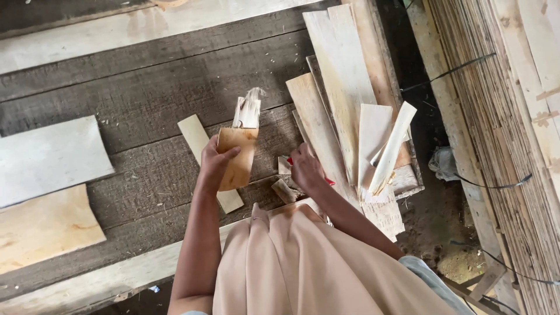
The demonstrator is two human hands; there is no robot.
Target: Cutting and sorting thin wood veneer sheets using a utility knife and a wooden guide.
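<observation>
My left hand (pixel 214 163) grips a curled tan piece of thin wood veneer (pixel 239 156), held upright above the dark plank floor. A pale frayed scrap (pixel 248 108) sticks up just behind it. My right hand (pixel 305 169) is closed around a small red-handled tool (pixel 328 181), of which only red bits show by the fingers. It rests against a fan of pale veneer strips (pixel 341 76) lying to the right. A small wood offcut (pixel 284 190) lies between my hands, near my beige skirt.
A narrow pale strip (pixel 197 140) lies on the planks under my left hand. Larger veneer sheets (pixel 46 157) lie at the left. A stack of thin sheets (pixel 496 116) with black cords fills the right side. A white cloth lump (pixel 443 163) sits beside it.
</observation>
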